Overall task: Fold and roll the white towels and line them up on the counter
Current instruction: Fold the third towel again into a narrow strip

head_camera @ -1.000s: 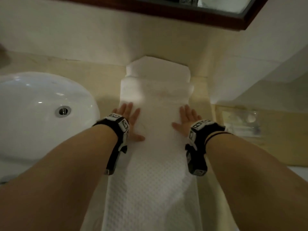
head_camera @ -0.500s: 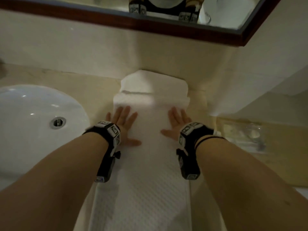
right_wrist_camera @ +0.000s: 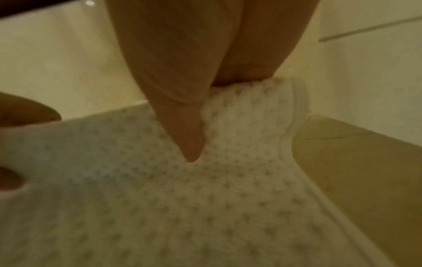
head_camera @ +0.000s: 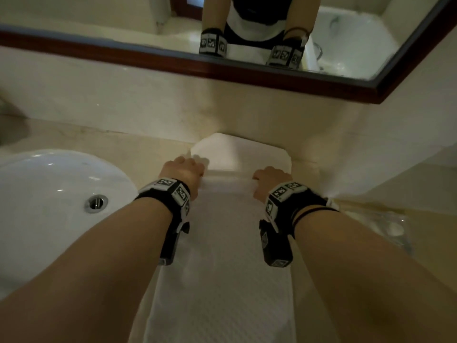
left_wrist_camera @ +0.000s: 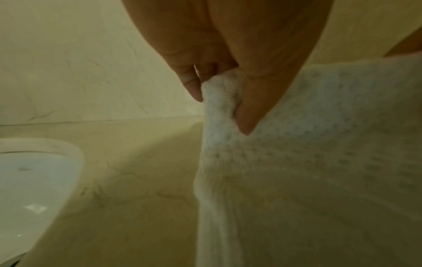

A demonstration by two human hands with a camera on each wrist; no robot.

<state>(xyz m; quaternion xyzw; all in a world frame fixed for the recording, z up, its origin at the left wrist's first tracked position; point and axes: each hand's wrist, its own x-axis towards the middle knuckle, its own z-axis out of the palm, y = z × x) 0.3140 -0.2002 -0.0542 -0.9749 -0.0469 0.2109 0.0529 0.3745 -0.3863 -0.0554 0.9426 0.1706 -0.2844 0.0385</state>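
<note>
A long white waffle-weave towel [head_camera: 222, 268] lies folded lengthwise on the beige counter, running from the near edge to the back wall. Its far end [head_camera: 239, 154] lies flat against the wall. My left hand [head_camera: 184, 170] pinches the towel's left edge at a raised fold; the left wrist view shows thumb and fingers [left_wrist_camera: 248, 112] closed on bunched towel [left_wrist_camera: 219, 94]. My right hand [head_camera: 268, 178] grips the right edge of the same fold, thumb [right_wrist_camera: 189, 140] pressed over gathered towel [right_wrist_camera: 239, 112].
A white round sink [head_camera: 49, 206] with a metal drain [head_camera: 96, 203] sits to the left. A dark-framed mirror [head_camera: 222, 68] hangs on the back wall. A clear plastic item [head_camera: 385, 226] lies on the counter to the right, by the side wall.
Both hands slid forward along the towel toward the wall. They went from lying flat on it to curling round its edges near the far end. The view tilted up.
</note>
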